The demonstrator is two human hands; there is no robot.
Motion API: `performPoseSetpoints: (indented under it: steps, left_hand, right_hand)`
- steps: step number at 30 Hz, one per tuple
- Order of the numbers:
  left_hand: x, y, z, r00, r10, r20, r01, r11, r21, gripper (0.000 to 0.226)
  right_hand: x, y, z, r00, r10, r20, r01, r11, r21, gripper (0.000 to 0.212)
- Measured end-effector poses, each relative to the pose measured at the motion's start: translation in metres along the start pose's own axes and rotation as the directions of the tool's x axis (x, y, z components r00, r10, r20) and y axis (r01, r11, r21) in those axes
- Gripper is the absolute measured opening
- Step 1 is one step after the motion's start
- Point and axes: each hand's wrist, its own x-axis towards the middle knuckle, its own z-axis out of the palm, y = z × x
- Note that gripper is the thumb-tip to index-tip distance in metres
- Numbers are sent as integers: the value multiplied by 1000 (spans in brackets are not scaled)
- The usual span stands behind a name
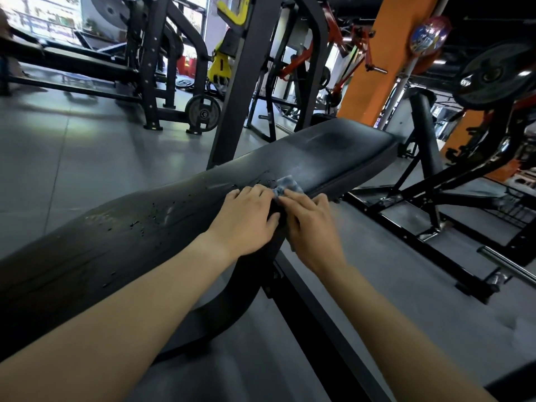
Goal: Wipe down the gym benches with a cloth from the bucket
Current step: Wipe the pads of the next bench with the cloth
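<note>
Near the right edge of the bench [139, 227], the left hand [246, 220] and right hand [311, 227] press flat, fingers together, on the cloth [287, 184]; open floor [87, 158] lies either side.

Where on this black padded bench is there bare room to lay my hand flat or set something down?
Far end of the black padded bench, beyond the blue cloth: bare to its rounded tip. Near stretch, left of the left hand: bare but beaded with water droplets. Crowded mid-bench, where the right hand meets the left at the cloth.
</note>
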Motion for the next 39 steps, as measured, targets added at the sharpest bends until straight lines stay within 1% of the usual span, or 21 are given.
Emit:
performPoseSetpoints:
  steps: [2, 4, 5, 6, 8, 9, 10, 11, 13, 15, 17, 19, 24, 26, 30, 32, 36, 37, 39]
  left_hand:
    - [0, -3, -1, 1000, -8, 7, 8, 1000, -12, 40]
    - [0, -5, -1, 1000, -9, 18, 10, 1000, -29, 42]
    - [0, -5, -1, 1000, -9, 23, 10, 999, -40, 43]
    - [1, -6, -1, 1000, -8, 27, 10, 999, -49, 43]
    - [4, -6, -2, 1000, -10, 26, 11, 998, -54, 42]
    - [6, -7, -2, 1000, -14, 22, 15, 998, -54, 41]
    - [7, -7, -2, 1000, -18, 17, 19, 998, -54, 40]
    - [9, -7, -2, 1000, -23, 12, 23, 998, -57, 39]
    - [12, -9, -2, 1000, -24, 8, 25, 998, -64, 38]
    - [16, -10, -1, 1000, -23, -2, 23, 997, -80, 35]
    - [21, -10, 1, 999, -29, -21, 26, 992, -127, 34]
    - [29, -8, 6, 999, -30, -34, 24, 986, -165, 35]
    - [65, -2, 16, 998, 32, -60, -41, 988, -151, 34]
    - [86, 0, 17, 995, 67, -71, -77, 986, -147, 35]
    - [126, 3, 23, 992, 113, -51, -119, 983, -141, 44]
    - [140, 2, 26, 994, 108, -22, -110, 984, -139, 50]
    - [153, -7, 33, 997, 67, 33, -61, 987, -150, 58]
    - [154, -9, 34, 997, 68, 35, -62, 988, -143, 59]
    - [156, -12, 35, 996, 85, 30, -81, 990, -115, 60]
  right_hand:
    - [12, 6, -7, 995, -94, 40, 96, 994, -52, 30]
    - [30, 19, -17, 986, -145, 81, 157, 973, -171, 28]
    - [40, 24, -21, 989, -109, 104, 130, 966, -224, 28]
    - [51, 30, -22, 991, -36, 130, 67, 967, -246, 31]
    - [68, 32, -18, 979, 117, 169, -81, 975, -207, 36]
    - [72, 29, -13, 966, 161, 201, -124, 975, -182, 38]
    - [74, 21, -8, 956, 172, 236, -134, 976, -171, 40]
    - [72, 13, -4, 948, 149, 281, -107, 982, -158, 42]
    - [62, -2, -2, 932, 26, 362, 2, 997, -75, 45]
    - [59, -4, -9, 910, -54, 412, 66, 998, -15, 46]
    - [69, 8, -14, 893, -72, 445, 104, 993, -49, 46]
    - [82, 26, -16, 882, -42, 469, 106, 988, -112, 46]
    - [120, 74, -15, 864, 107, 492, 25, 967, -254, 49]
    - [136, 94, -15, 857, 170, 487, -30, 959, -282, 50]
    - [159, 129, -20, 846, 232, 480, -76, 944, -322, 50]
    - [171, 146, -26, 844, 287, 454, -131, 929, -346, 50]
    - [195, 172, -31, 840, 414, 349, -268, 878, -396, 50]
    - [199, 173, -29, 843, 426, 329, -286, 873, -395, 49]
    - [200, 166, -22, 858, 392, 332, -251, 884, -395, 50]
